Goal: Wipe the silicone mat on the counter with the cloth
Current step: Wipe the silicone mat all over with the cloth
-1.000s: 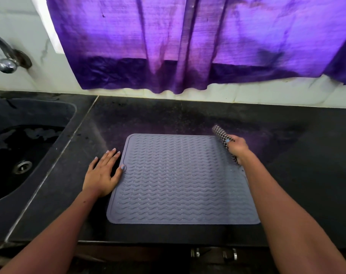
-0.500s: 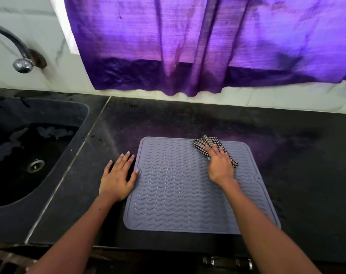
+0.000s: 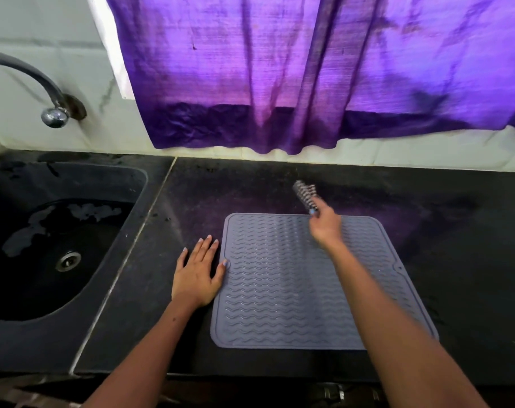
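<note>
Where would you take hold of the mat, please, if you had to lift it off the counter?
Probably the near right corner of the mat, from the front. It lies flat on the counter, the left hand rests at its left edge, and that corner is free.

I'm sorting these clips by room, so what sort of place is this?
Most likely a home kitchen: a dark stone counter with a sink set into it, a wall tap above the sink, and a purple curtain hanging over the tiled wall behind.

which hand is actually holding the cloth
The right hand, at the mat's far edge, grips the checked cloth. The left hand lies flat, empty, at the mat's left edge.
</note>
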### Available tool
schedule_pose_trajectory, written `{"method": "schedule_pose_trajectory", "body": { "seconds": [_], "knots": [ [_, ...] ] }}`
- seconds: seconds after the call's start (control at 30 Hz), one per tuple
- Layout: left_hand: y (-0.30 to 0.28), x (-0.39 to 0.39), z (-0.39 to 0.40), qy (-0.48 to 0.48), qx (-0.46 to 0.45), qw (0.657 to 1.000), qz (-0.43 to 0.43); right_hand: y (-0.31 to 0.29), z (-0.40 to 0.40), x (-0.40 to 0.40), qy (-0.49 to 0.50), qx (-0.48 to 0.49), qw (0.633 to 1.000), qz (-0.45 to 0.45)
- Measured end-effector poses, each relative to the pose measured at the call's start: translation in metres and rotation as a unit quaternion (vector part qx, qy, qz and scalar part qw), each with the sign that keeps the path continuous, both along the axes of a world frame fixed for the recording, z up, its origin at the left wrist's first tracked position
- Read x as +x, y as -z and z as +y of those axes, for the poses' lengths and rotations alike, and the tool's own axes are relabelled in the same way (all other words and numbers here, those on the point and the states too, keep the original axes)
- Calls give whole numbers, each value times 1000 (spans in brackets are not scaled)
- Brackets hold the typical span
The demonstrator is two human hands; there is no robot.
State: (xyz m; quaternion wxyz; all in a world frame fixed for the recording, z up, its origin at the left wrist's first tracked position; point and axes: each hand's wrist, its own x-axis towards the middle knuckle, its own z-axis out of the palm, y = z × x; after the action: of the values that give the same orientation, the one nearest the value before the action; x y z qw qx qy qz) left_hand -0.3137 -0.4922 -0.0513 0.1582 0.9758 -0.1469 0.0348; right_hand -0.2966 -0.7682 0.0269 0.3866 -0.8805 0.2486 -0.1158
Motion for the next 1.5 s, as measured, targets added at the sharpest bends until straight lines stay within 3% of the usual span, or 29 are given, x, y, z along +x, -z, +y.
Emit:
{"method": "schedule_pose_trajectory", "body": {
  "seconds": [0.1, 0.17, 0.37, 0.47, 0.6, 0.63, 0.7, 0.8, 0.93, 1.13, 1.2, 1.27, 1.4, 1.43, 1.5],
  "knots": [
    [2, 1, 0, 1, 2, 1000, 5, 37, 33, -8, -135, -156, 976, 70],
    [2, 2, 0, 1, 4, 1000, 2, 56, 40, -13, -161, -252, 948, 105],
    [3, 2, -1, 2, 15, 1000, 6, 57, 32, -9, -153, -251, 953, 80],
    [1, 2, 0, 6, 14, 1000, 16, 54, 25, 1, -150, -178, 970, 74],
    [-1, 0, 0, 8, 21, 999, 25, 26, 19, 17, -30, 99, 995, 0],
    [-2, 0, 0, 8, 18, 999, 26, 21, 23, 17, 0, 115, 993, -31],
    [-2, 0, 0, 9, 18, 999, 27, 15, 44, 11, -7, 72, 996, -55],
    [-1, 1, 0, 12, 18, 999, 26, 30, 81, 2, -128, -36, 991, -10],
    [0, 1, 0, 9, 17, 1000, 18, 60, 102, -8, -209, -260, 940, 71],
    [-2, 0, -1, 9, 25, 999, 19, 39, 101, -1, -231, -315, 912, 127],
    [-2, -1, -1, 9, 26, 999, 19, 31, 100, 2, -240, -315, 908, 137],
    [-3, -1, -1, 10, 21, 1000, 19, 23, 94, 9, -242, -249, 926, 146],
    [-5, -2, 0, 13, 26, 999, 28, -12, 74, 27, -142, 72, 980, 119],
    [-6, -2, 0, 13, 26, 999, 31, -16, 75, 25, -131, 67, 983, 108],
    [-6, -2, 0, 12, 24, 999, 38, -19, 88, 10, -167, -38, 980, 100]
  ]
}}
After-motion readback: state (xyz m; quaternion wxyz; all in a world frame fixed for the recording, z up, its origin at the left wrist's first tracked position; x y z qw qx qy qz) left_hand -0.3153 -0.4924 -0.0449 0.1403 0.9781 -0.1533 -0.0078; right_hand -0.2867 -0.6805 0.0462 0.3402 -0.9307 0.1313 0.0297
